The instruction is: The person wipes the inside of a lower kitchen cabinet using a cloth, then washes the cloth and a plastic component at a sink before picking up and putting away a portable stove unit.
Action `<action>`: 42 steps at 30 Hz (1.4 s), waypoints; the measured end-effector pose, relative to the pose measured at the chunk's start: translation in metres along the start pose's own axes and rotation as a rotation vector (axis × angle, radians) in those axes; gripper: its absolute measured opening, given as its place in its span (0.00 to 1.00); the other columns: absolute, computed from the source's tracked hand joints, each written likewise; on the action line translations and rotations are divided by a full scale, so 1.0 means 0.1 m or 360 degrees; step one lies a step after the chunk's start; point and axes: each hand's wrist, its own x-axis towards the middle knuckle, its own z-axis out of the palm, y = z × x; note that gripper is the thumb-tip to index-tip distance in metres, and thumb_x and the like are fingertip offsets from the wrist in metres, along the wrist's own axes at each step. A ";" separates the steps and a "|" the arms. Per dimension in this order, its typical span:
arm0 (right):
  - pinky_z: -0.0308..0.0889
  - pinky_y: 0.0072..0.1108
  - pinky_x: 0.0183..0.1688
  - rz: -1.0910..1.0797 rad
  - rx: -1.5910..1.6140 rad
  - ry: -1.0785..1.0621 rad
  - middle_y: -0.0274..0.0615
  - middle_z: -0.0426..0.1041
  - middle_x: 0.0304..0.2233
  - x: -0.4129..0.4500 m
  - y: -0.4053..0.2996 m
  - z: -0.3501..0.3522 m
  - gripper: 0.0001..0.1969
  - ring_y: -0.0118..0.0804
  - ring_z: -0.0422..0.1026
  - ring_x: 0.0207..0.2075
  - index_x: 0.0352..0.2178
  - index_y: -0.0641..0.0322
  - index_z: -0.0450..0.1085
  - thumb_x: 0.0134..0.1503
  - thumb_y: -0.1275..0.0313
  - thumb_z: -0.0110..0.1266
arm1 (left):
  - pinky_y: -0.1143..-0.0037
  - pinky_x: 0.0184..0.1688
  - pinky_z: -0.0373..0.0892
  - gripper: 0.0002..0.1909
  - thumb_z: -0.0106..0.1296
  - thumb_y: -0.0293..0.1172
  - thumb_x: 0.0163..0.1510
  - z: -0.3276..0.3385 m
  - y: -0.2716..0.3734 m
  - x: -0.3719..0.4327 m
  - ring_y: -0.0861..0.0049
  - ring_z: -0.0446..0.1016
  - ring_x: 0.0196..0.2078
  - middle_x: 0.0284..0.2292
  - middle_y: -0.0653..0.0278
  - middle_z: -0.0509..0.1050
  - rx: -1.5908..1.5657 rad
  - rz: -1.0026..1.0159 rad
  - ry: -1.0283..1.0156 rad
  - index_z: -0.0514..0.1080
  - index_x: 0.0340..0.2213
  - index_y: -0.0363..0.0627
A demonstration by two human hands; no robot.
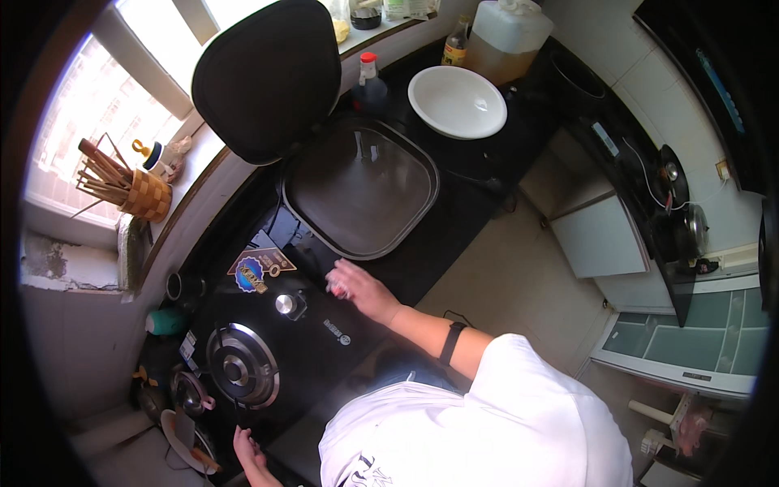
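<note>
My right hand is over the black counter, between the electric griddle and the gas hob. Its fingers are curled round a small clear plastic thing with red on it, too small to name. My left hand is low in view beside the hob's front, palm up, fingers loosely bent, with nothing visible in it. The square electric griddle has its lid raised, and its dark plate shines. A round burner and a silver knob are on the black glass hob.
Behind the griddle stand a white bowl, a red-capped bottle, a sauce bottle and a large plastic jug. A woven holder of chopsticks is on the windowsill. A lid and a plate with utensils lie past the burner.
</note>
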 end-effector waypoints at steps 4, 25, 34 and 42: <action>0.60 0.29 0.51 -0.0506 -0.0528 -0.0305 0.43 0.63 0.49 0.02 0.09 0.24 0.18 0.45 0.62 0.51 0.44 0.59 0.65 0.49 0.75 0.46 | 0.88 0.13 0.48 0.25 0.45 0.24 0.47 0.04 -0.04 -0.11 0.93 0.51 0.12 0.14 0.81 0.55 -0.0106 0.0041 0.0122 0.65 0.49 0.52; 0.48 0.31 0.61 -0.0327 -0.0520 -0.0661 0.45 0.59 0.53 0.80 0.32 0.74 0.21 0.42 0.52 0.59 0.47 0.64 0.63 0.49 0.78 0.41 | 0.87 0.19 0.52 0.26 0.44 0.25 0.48 0.14 0.06 -0.30 0.90 0.59 0.19 0.30 0.73 0.70 0.0019 0.0010 0.0041 0.61 0.52 0.44; 0.55 0.29 0.57 -0.0216 -0.0687 -0.0331 0.45 0.62 0.50 0.77 0.48 1.01 0.19 0.43 0.57 0.56 0.48 0.64 0.62 0.52 0.76 0.38 | 0.84 0.35 0.63 0.25 0.43 0.23 0.48 0.20 0.03 -0.28 0.82 0.68 0.33 0.37 0.65 0.71 -0.0019 0.0106 0.0060 0.62 0.50 0.38; 0.55 0.28 0.56 0.0062 -0.0718 -0.0419 0.46 0.59 0.53 1.16 0.31 0.88 0.18 0.47 0.54 0.57 0.47 0.63 0.61 0.55 0.70 0.39 | 0.84 0.33 0.61 0.29 0.47 0.25 0.46 0.17 0.07 -0.20 0.84 0.64 0.32 0.37 0.65 0.69 0.0012 -0.0022 0.0080 0.59 0.53 0.39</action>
